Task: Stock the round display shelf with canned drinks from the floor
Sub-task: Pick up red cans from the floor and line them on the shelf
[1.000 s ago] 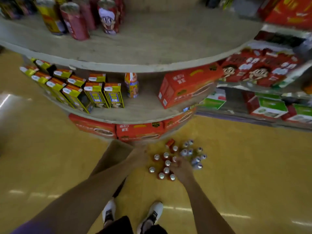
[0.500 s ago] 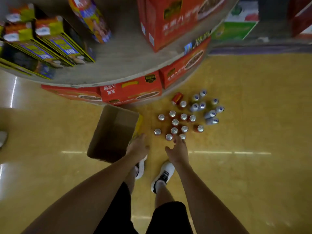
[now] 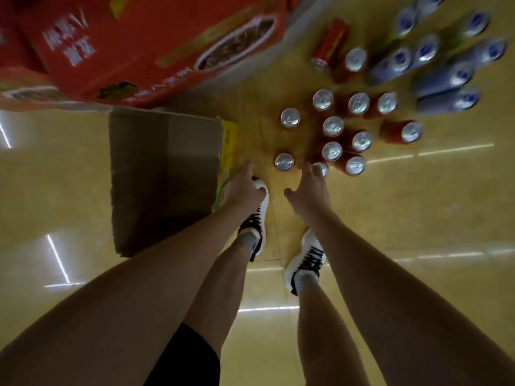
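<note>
Several red cans (image 3: 332, 151) with silver tops stand upright on the yellow floor, and one red can (image 3: 330, 45) lies on its side farther back. Several blue-grey cans (image 3: 443, 79) stand at the back right. My right hand (image 3: 306, 190) reaches down with spread fingers, its fingertips over the nearest can (image 3: 320, 168), holding nothing. My left hand (image 3: 245, 188) hangs above my left shoe, fingers relaxed and empty, just left of another red can (image 3: 284, 162). The round shelf's base shows only as red cartons at top left.
An open brown cardboard box (image 3: 164, 176) stands on the floor at my left, touching a yellow pack. Red cartons (image 3: 156, 48) fill the shelf's lowest tier above it. My two feet in white shoes (image 3: 306, 263) stand just behind the cans.
I have bent lower, so the cans and floor loom much closer. Both hands have dropped toward the nearest red cans; the right fingertips now reach one.
</note>
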A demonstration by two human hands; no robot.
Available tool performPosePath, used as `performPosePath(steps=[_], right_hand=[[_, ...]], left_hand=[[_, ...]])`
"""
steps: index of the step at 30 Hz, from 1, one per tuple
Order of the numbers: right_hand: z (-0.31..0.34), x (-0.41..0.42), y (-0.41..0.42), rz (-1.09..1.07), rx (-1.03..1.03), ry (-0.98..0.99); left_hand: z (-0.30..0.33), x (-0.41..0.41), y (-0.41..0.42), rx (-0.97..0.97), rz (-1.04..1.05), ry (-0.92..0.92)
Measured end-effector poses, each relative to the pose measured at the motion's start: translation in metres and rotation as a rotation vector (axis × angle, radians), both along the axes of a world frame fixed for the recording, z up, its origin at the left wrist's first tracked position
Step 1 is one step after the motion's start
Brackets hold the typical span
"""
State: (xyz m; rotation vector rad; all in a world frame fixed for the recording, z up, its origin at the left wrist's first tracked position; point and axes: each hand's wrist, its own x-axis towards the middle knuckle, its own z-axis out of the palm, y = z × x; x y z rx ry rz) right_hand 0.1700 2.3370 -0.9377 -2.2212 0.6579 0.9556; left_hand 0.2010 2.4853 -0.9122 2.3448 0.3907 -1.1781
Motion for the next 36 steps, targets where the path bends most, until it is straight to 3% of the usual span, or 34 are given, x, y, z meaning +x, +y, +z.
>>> performPosePath(steps=[5,10,17,27,36], right_hand=[[-0.069,0.015,0.021,-0.046,0.048,0.024],[-0.128,0.023,0.031,-0.033,0.011,0.073],[-0.136,0.023,0.033,-0.166,0.027,0.025],[0.015,0.017,-0.013,-0.116,0.355,0.057],[0.259,0.047,-0.058,0.043,0.447,-0.067]], left_hand=[[-0.065,0.009,0.009,-0.024,-0.108,0.035],[-0.112,0.010,0.018,-0.060,-0.058,0.060],[-0.125,0.007,0.035,-0.041,-0.048,0.108],[-0.004,-0.004,0.018,-0.075,-0.123,0.078],[0.224,0.020,-0.021,-0.275,-0.052,0.007]])
